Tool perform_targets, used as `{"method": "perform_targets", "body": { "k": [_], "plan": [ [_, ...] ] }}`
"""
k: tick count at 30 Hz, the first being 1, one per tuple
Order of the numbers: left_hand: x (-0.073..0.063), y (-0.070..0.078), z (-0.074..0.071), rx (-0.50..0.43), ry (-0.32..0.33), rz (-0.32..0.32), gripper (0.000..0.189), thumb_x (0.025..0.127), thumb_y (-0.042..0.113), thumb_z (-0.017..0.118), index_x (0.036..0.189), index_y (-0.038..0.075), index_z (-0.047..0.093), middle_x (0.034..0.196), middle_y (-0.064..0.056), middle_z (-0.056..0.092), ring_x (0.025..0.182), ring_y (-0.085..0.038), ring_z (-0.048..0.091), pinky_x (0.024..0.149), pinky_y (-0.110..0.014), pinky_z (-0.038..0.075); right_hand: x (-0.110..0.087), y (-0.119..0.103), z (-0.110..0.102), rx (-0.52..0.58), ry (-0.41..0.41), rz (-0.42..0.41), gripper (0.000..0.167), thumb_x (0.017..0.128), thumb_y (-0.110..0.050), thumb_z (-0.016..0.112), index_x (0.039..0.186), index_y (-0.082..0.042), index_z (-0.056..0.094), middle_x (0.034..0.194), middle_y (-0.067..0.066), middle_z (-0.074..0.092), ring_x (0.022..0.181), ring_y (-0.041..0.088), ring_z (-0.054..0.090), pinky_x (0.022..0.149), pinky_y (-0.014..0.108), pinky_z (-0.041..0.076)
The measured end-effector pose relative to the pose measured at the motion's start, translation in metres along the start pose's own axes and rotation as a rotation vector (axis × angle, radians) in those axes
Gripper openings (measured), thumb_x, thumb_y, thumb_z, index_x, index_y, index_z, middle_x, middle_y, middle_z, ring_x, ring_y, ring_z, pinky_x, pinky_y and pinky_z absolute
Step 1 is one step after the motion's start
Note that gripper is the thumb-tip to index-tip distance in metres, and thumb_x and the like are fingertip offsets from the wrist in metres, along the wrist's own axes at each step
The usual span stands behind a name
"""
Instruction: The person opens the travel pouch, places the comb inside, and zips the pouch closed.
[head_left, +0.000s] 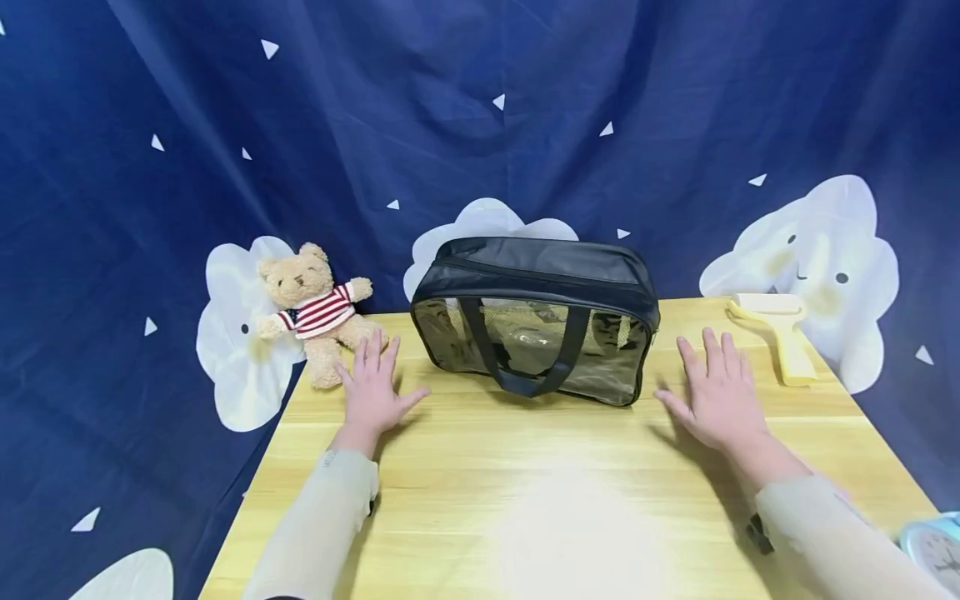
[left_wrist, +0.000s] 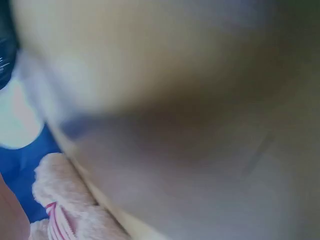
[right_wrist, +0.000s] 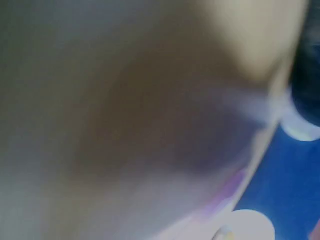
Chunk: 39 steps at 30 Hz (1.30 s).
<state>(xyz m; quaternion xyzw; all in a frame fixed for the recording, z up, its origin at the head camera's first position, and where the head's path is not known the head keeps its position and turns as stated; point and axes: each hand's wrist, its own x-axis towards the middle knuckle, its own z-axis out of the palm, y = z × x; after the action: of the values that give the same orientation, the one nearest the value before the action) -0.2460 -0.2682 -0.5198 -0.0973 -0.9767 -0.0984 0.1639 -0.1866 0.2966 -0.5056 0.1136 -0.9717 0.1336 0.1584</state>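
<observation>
A black bag (head_left: 540,275) with see-through side panels and a dark carrying strap stands at the back middle of the wooden table (head_left: 465,467). To its left, my left hand (head_left: 372,400) lies with fingers spread, close to the legs of a teddy bear (head_left: 322,312) in a striped shirt. My right hand (head_left: 720,400) is spread out on the other side, between the bag and a yellow-handled roller (head_left: 787,333). Neither hand holds anything. Both wrist views are mostly blurred; the left one catches part of the teddy bear (left_wrist: 62,187), and the right one an edge of the bag (right_wrist: 307,80).
A light blue clock (head_left: 933,542) is partly cut off at the lower right. Behind the table hangs a dark blue curtain (head_left: 375,100) with white clouds and triangles. Bright glare covers the table's front middle.
</observation>
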Motion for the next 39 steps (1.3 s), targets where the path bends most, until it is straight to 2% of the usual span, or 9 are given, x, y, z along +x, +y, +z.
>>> {"method": "perform_targets", "body": {
  "k": [5, 8, 12, 15, 17, 23, 27, 31, 39],
  "plan": [
    [0.026, 0.018, -0.02, -0.306, 0.294, -0.005, 0.098, 0.084, 0.045, 0.084, 0.165, 0.014, 0.037, 0.175, -0.02, 0.014, 0.155, -0.05, 0.019, 0.116, -0.075, 0.026, 0.023, -0.021, -0.022, 0.394, 0.031, 0.166, 0.067, 0.115, -0.04, 0.039, 0.159, 0.01, 0.032, 0.152, 0.04, 0.042, 0.139, 0.061, 0.04, 0.114, 0.072, 0.03],
    [0.043, 0.041, -0.034, -0.524, 0.428, -0.042, 0.081, 0.09, 0.029, 0.083, 0.159, 0.007, 0.046, 0.164, -0.022, 0.036, 0.148, -0.045, 0.036, 0.111, -0.065, 0.04, 0.038, -0.032, -0.031, 0.662, 0.029, 0.306, 0.061, 0.116, -0.035, 0.036, 0.154, 0.013, 0.039, 0.143, 0.035, 0.057, 0.127, 0.044, 0.059, 0.108, 0.055, 0.048],
    [0.058, 0.072, -0.044, -0.84, 0.515, -0.155, 0.055, 0.095, 0.009, 0.08, 0.146, 0.002, 0.061, 0.138, -0.02, 0.061, 0.126, -0.039, 0.059, 0.097, -0.046, 0.052, 0.05, -0.04, -0.035, 1.049, 0.037, 0.429, 0.049, 0.115, -0.021, 0.043, 0.146, 0.017, 0.045, 0.112, 0.012, 0.077, 0.097, 0.007, 0.07, 0.082, 0.022, 0.058],
    [0.065, 0.087, -0.044, -0.979, 0.564, -0.196, 0.049, 0.093, -0.002, 0.078, 0.14, 0.001, 0.066, 0.126, -0.022, 0.067, 0.112, -0.038, 0.065, 0.085, -0.029, 0.054, 0.052, -0.041, -0.036, 1.339, 0.039, 0.476, 0.028, 0.113, -0.01, 0.049, 0.13, 0.01, 0.057, 0.093, -0.008, 0.075, 0.083, 0.002, 0.071, 0.074, 0.019, 0.059],
    [0.067, 0.094, -0.044, -1.004, 0.594, -0.194, 0.047, 0.091, -0.007, 0.077, 0.137, -0.002, 0.068, 0.123, -0.025, 0.067, 0.108, -0.037, 0.066, 0.081, -0.021, 0.052, 0.052, -0.041, -0.038, 1.465, 0.021, 0.496, 0.014, 0.111, -0.007, 0.052, 0.119, -0.002, 0.063, 0.09, -0.009, 0.073, 0.082, 0.005, 0.072, 0.075, 0.02, 0.06],
    [0.065, 0.114, -0.068, -0.967, 0.641, -0.191, 0.029, 0.09, -0.016, 0.071, 0.118, -0.013, 0.073, 0.112, -0.032, 0.067, 0.098, -0.028, 0.069, 0.076, -0.013, 0.052, 0.054, -0.039, -0.035, 1.447, -0.107, 0.512, 0.016, 0.108, -0.004, 0.058, 0.101, -0.014, 0.068, 0.092, -0.011, 0.073, 0.084, 0.004, 0.072, 0.077, 0.022, 0.061],
    [0.071, 0.106, -0.056, -1.011, 0.663, -0.204, 0.027, 0.089, -0.018, 0.07, 0.116, -0.013, 0.074, 0.103, -0.03, 0.065, 0.088, -0.01, 0.069, 0.073, -0.01, 0.05, 0.056, -0.038, -0.033, 1.479, -0.143, 0.525, 0.026, 0.108, -0.003, 0.056, 0.092, -0.017, 0.07, 0.087, -0.009, 0.074, 0.082, 0.005, 0.073, 0.075, 0.022, 0.06],
    [0.075, 0.1, -0.046, -1.061, 0.666, -0.221, 0.028, 0.089, -0.018, 0.071, 0.116, -0.01, 0.076, 0.096, -0.015, 0.067, 0.084, 0.002, 0.064, 0.071, -0.011, 0.05, 0.058, -0.039, -0.031, 1.508, -0.161, 0.537, 0.025, 0.109, -0.003, 0.056, 0.093, -0.016, 0.069, 0.085, -0.008, 0.073, 0.079, 0.006, 0.071, 0.073, 0.021, 0.059],
    [0.073, 0.098, -0.041, -1.138, 0.666, -0.218, 0.027, 0.09, -0.016, 0.07, 0.115, -0.007, 0.077, 0.092, 0.009, 0.064, 0.084, 0.0, 0.068, 0.073, -0.013, 0.053, 0.061, -0.042, -0.027, 1.55, -0.171, 0.607, 0.028, 0.108, -0.005, 0.058, 0.086, -0.016, 0.073, 0.082, -0.007, 0.073, 0.077, 0.005, 0.068, 0.071, 0.022, 0.059]
  ]
}}
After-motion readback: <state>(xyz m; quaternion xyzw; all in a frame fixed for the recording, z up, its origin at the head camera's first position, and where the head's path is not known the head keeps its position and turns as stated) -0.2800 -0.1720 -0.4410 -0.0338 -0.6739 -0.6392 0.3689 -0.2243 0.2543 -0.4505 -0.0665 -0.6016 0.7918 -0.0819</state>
